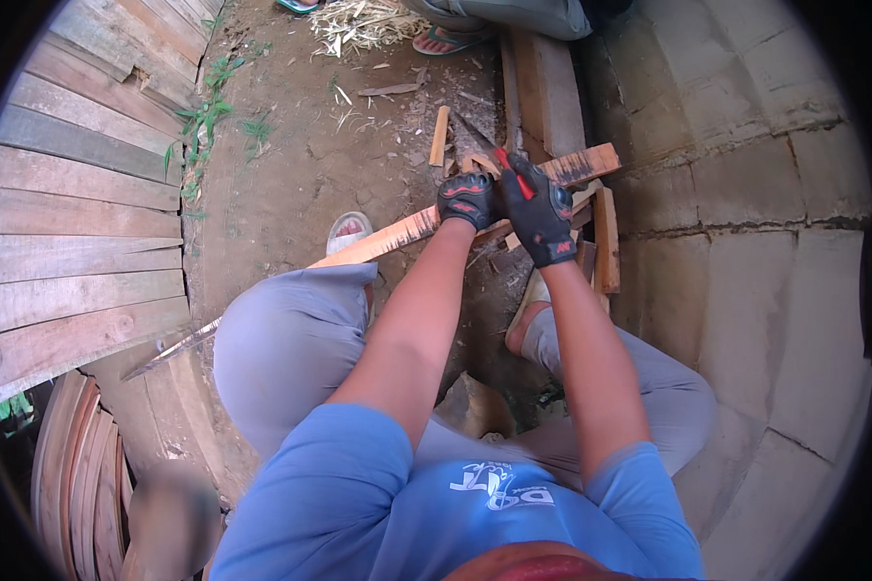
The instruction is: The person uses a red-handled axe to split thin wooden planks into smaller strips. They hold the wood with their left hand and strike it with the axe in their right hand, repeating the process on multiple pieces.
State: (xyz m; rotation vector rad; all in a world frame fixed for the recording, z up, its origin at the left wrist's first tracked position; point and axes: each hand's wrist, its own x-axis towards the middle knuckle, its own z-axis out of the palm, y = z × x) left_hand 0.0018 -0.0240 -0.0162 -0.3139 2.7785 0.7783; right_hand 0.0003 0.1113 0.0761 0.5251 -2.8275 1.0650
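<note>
Both my hands wear black gloves with red marks. My left hand is closed on a long wooden strip, which runs slantwise from my left knee up to the right and carries dark streaks along its edge. Just to its right, my right hand grips the red handle of a bladed tool. Its narrow dark blade points to the far left, above the strip. Whether it is a knife or a saw I cannot tell. A short light wood piece lies on the ground beyond my hands.
Wood pieces lie beside my right foot. A thick beam stretches away at the far side, where another person's sandalled foot rests near shavings. A plank wall stands left, a grey block wall right.
</note>
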